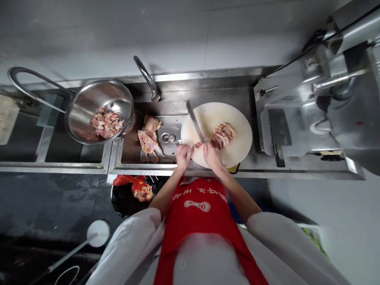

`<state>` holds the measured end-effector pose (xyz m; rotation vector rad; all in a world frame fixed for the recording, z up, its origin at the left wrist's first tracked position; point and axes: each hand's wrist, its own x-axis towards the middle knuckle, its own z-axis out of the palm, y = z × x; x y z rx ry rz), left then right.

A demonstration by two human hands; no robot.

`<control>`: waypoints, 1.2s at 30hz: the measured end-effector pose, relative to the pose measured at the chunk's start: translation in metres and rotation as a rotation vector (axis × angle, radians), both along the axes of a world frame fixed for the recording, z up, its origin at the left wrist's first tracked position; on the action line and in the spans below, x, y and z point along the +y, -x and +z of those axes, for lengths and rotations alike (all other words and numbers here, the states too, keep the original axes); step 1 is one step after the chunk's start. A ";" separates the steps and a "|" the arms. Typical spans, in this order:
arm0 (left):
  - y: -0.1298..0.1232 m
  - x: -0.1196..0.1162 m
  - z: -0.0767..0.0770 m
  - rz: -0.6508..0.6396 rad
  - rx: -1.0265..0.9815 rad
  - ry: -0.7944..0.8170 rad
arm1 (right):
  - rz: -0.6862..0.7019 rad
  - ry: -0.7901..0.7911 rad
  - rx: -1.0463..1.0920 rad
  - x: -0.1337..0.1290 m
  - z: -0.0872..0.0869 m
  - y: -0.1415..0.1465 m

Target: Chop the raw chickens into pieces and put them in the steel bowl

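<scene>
My right hand [211, 155] is closed around the handle of a cleaver [195, 123], whose blade points up and away to the left over a round white cutting board [240, 146]. Closed fingers of my left hand [183, 156] are at the board's near-left edge, gripping the end of a piece of raw chicken [197, 146]. Further right on the board lies a pile of chopped raw chicken [224, 134]. A whole plucked chicken [149, 136] rests in the sink [175, 123] to the left of the board.
A large steel bowl [78, 114] with chopped chicken stands left of the faucet [147, 77]. Another cleaver [279, 134] lies on a plastic tub lid [298, 142] at right. Below the counter's edge, a black-lined bin [124, 200] holds a red bag [129, 181].
</scene>
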<state>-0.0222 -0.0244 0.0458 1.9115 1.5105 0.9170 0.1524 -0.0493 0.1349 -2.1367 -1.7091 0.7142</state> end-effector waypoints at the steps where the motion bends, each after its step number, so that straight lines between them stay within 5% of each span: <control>1: -0.006 0.002 -0.005 -0.117 0.049 0.018 | 0.032 0.110 -0.020 -0.003 -0.010 0.004; 4: -0.016 0.007 -0.017 -0.288 0.156 0.062 | 0.076 0.277 -0.093 -0.024 -0.033 0.001; 7: -0.019 0.005 -0.019 -0.236 0.123 0.042 | 0.072 0.294 -0.133 -0.041 -0.037 -0.012; 10: -0.023 -0.001 -0.014 -0.157 0.073 0.019 | 0.064 0.287 -0.126 -0.034 -0.034 -0.014; 15: -0.035 -0.004 -0.009 -0.330 0.185 0.046 | 0.048 0.254 -0.093 -0.018 -0.042 -0.014; 22: -0.041 -0.012 -0.013 -0.153 0.203 0.063 | 0.079 0.261 -0.053 -0.090 -0.048 -0.044; 30: -0.036 -0.011 -0.007 -0.275 0.045 0.107 | 0.005 0.213 -0.050 -0.014 -0.048 -0.014; 36: -0.038 0.006 -0.011 0.054 -0.198 0.146 | 0.025 0.265 0.007 -0.060 -0.047 -0.046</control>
